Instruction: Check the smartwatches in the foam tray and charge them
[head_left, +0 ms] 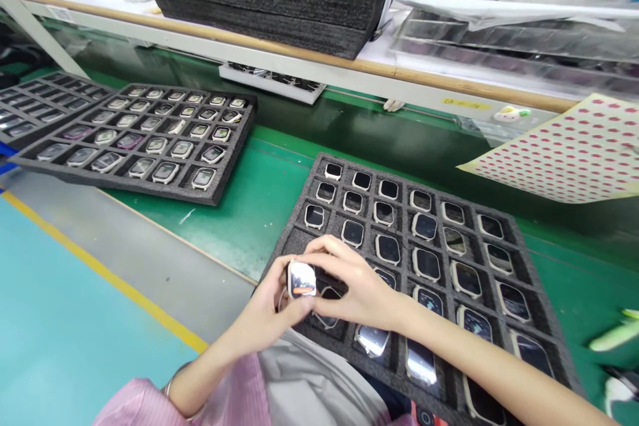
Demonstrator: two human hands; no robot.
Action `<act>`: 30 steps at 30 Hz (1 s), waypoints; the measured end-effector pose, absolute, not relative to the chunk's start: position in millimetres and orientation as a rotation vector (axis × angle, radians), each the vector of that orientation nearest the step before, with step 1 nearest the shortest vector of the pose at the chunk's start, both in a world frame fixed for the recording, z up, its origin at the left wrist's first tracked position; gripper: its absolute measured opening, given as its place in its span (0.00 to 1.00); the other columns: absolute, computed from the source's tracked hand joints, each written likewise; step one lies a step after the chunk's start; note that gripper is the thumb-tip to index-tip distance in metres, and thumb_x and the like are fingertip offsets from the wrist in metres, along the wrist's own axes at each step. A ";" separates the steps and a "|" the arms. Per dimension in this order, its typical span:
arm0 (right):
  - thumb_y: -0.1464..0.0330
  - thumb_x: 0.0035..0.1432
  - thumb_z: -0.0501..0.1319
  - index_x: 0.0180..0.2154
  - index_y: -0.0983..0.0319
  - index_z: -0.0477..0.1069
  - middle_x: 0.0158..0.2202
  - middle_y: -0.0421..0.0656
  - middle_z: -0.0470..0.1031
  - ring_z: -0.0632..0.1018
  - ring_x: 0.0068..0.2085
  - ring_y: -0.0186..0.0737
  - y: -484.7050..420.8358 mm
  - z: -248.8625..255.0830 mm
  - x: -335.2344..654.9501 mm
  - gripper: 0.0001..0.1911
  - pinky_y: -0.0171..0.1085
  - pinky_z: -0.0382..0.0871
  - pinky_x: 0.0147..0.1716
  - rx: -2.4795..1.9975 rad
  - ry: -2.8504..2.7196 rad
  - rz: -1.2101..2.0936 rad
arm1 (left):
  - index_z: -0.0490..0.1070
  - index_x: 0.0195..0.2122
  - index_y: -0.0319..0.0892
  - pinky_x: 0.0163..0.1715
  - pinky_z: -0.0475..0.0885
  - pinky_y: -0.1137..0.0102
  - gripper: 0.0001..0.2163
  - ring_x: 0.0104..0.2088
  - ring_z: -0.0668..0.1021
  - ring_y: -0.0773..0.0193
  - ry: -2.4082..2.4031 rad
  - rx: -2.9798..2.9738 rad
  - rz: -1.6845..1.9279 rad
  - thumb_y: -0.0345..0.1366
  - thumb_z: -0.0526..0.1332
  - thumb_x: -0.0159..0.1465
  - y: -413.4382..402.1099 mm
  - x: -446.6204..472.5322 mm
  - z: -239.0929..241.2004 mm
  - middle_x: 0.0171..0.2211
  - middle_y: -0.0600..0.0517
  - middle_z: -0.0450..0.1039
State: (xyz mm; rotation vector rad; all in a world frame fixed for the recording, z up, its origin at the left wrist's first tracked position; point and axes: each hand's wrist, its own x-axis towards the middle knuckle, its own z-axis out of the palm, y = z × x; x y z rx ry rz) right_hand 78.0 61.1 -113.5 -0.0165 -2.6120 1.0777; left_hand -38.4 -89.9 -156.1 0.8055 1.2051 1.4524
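Note:
Between my two hands is a smartwatch case [301, 279] without a strap, its screen lit and glaring. My left hand [269, 303] grips it from the left and below, thumb along the lower edge. With fingers at its top and right side, my right hand [352, 279] pinches the same watch. Both hands are over the near left corner of a dark foam tray [294, 239], whose compartments hold many similar watches, such as a dark-screened watch [388, 249]. My right forearm crosses above the tray's near rows and hides some of them.
A second foam tray [217, 196] of watches lies to the left on the green bench [264, 173], with another tray [37, 110] beyond it. Stacked black foam [259, 0] stands on the shelf above. A dotted sticker sheet [564, 153] hangs at right, above a green-and-white object [614, 335].

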 end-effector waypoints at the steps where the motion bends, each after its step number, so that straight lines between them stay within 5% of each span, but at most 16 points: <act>1: 0.70 0.53 0.65 0.48 0.61 0.68 0.41 0.46 0.67 0.72 0.42 0.43 63.9 -112.8 77.2 0.19 0.42 0.69 0.43 -0.071 -2.545 1.142 | 0.58 0.55 0.45 0.34 0.67 0.74 0.23 0.32 0.70 0.68 1.176 0.826 1.432 0.37 0.64 0.60 -93.0 -40.1 -154.0 0.41 0.50 0.68; 4: 0.67 0.54 0.66 0.47 0.61 0.69 0.41 0.45 0.68 0.73 0.41 0.43 73.8 -119.1 72.0 0.18 0.42 0.70 0.42 -0.299 -2.465 1.127 | 0.53 0.58 0.46 0.28 0.65 0.75 0.29 0.28 0.67 0.71 1.082 0.820 1.420 0.37 0.66 0.58 -104.1 -42.7 -149.0 0.43 0.48 0.67; 10: 0.69 0.55 0.67 0.53 0.66 0.63 0.48 0.52 0.68 0.69 0.47 0.53 71.9 -139.6 63.4 0.26 0.53 0.67 0.45 -0.441 -2.766 0.578 | 0.62 0.53 0.43 0.19 0.68 0.77 0.17 0.22 0.70 0.73 1.029 0.651 1.364 0.37 0.60 0.63 -124.9 -40.4 -146.6 0.43 0.43 0.72; 14: 0.67 0.61 0.60 0.41 0.66 0.70 0.43 0.53 0.69 0.70 0.43 0.51 42.0 -126.7 66.1 0.10 0.48 0.66 0.41 -0.243 -2.878 0.417 | 0.71 0.43 0.38 0.25 0.74 0.73 0.12 0.30 0.79 0.62 1.104 0.601 1.346 0.36 0.64 0.60 -134.8 -44.3 -150.8 0.42 0.42 0.75; 19: 0.64 0.58 0.62 0.34 0.69 0.71 0.34 0.52 0.69 0.71 0.37 0.49 9.1 -124.3 61.0 0.12 0.45 0.66 0.36 -0.225 -3.099 0.313 | 0.72 0.41 0.38 0.21 0.71 0.75 0.10 0.21 0.76 0.68 1.212 0.531 1.498 0.38 0.62 0.62 -140.1 -47.3 -164.3 0.35 0.45 0.77; 30: 0.67 0.57 0.63 0.47 0.64 0.69 0.40 0.47 0.69 0.74 0.40 0.43 53.7 -106.0 80.5 0.16 0.40 0.71 0.40 -0.119 -2.687 0.930 | 0.70 0.45 0.39 0.24 0.63 0.77 0.13 0.23 0.66 0.73 1.154 0.529 1.427 0.36 0.65 0.60 -133.4 -43.0 -152.3 0.33 0.51 0.70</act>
